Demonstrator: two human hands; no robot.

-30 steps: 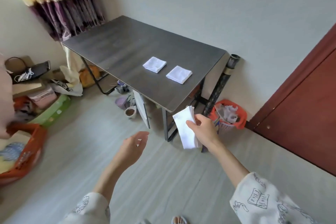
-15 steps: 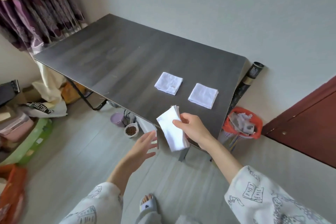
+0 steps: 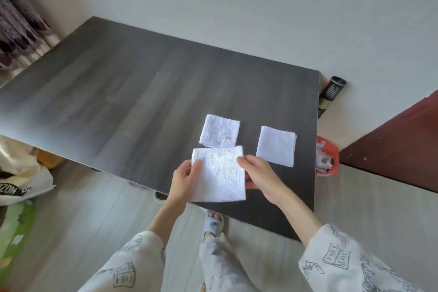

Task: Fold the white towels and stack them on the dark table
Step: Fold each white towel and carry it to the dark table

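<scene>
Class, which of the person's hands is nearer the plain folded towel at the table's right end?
Right. The right hand is just below-left of the plain towel; the left hand grips the held towel at its far side.

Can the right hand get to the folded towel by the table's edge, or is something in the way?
Probably yes. The right hand is close to that folded towel, and only bare dark table lies between them. But it is holding the big towel together with the left hand, so it must let go first.

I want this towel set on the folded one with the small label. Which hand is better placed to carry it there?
Probably the left hand: it grips the held towel directly below the labelled towel. The right hand sits nearer the plain folded towel.
</scene>
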